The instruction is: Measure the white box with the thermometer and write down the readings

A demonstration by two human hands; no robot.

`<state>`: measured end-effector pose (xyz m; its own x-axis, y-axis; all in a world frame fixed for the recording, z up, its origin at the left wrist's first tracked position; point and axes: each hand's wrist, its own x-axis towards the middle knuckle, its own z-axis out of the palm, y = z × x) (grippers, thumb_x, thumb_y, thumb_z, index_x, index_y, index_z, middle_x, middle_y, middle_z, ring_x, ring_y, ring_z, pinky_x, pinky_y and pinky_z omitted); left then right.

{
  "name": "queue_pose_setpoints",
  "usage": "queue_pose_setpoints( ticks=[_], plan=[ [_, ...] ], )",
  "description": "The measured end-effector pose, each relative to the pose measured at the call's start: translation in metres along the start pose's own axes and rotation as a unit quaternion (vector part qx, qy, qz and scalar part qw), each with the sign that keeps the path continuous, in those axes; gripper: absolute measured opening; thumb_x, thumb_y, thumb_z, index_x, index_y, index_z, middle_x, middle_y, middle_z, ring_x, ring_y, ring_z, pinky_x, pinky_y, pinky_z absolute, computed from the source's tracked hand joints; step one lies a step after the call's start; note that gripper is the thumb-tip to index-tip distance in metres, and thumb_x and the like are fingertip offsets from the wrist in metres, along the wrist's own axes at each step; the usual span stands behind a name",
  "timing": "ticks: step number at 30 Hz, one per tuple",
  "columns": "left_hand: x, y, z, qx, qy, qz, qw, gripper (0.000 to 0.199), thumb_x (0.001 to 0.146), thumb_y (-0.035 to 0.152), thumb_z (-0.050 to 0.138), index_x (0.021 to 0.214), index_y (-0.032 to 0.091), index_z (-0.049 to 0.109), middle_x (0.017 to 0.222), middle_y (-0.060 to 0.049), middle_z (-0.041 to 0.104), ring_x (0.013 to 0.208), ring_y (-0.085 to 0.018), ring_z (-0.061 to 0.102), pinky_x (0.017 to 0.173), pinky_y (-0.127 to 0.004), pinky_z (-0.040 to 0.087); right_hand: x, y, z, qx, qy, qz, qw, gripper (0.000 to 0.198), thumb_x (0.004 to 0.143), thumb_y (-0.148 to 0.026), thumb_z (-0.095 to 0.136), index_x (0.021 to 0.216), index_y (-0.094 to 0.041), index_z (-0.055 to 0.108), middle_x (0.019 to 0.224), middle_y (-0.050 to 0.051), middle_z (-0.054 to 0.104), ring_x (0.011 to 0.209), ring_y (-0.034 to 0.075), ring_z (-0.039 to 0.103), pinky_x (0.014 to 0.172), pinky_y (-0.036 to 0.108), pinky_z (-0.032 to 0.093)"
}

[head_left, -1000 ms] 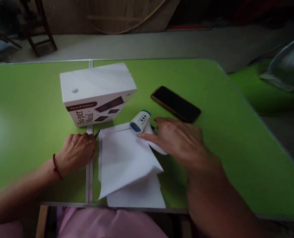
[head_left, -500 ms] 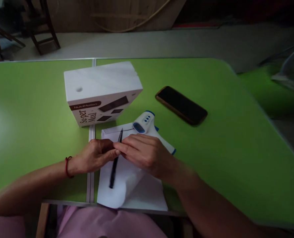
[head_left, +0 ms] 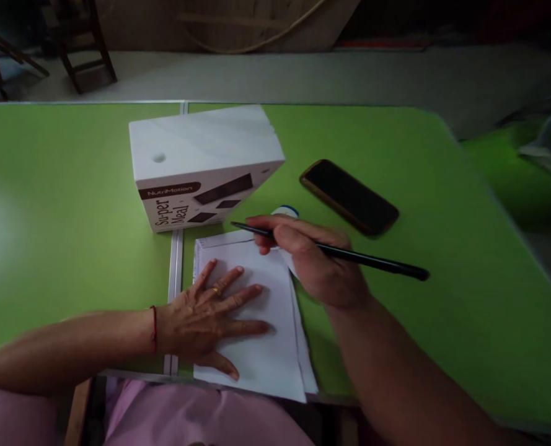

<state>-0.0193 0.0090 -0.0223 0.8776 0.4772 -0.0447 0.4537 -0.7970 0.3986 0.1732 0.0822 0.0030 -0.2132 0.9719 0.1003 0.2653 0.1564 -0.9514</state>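
My left hand (head_left: 214,313) lies flat on a white paper pad (head_left: 275,365), fingers spread, with a ring on one finger and a red cord at the wrist. Above the pad's top right corner, my right hand (head_left: 312,257) grips a black pen (head_left: 372,258) between thumb and fingers. The pen's tip points left, toward the white box; its other end sticks out to the right. Behind my right hand is a white and blue handheld thermometer (head_left: 285,211), mostly hidden. Some small marks show along the pad's top left edge.
A white box (head_left: 205,139) printed "NutriMotion Su-per Meal" stands beyond the pad. To the right lies a dark phone (head_left: 349,197) in a brown case. The green table (head_left: 70,217) has a metal seam left of the pad. A wooden chair (head_left: 82,49) stands on the floor behind.
My left hand has let go of the pen and spread out on the pad. My right hand has moved up and right, now holding the pen alone. The curled sheet lies flat.
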Motion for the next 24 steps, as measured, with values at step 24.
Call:
queue_pose_setpoints(
  ticks=[24],
  plan=[
    [0.003, -0.008, 0.010, 0.056, 0.055, -0.139, 0.987, 0.119, 0.074, 0.082, 0.066, 0.150, -0.005, 0.035, 0.161, -0.036, 0.018, 0.155, -0.047, 0.010, 0.127, -0.054, 0.016, 0.003, 0.040, 0.044, -0.129, 0.078, -0.042, 0.988, 0.010, 0.077, -0.033, 0.058, 0.080, -0.024, 0.058, 0.066, 0.000, 0.065, 0.058, 0.017, 0.058, 0.058, 0.031, 0.051]
  ],
)
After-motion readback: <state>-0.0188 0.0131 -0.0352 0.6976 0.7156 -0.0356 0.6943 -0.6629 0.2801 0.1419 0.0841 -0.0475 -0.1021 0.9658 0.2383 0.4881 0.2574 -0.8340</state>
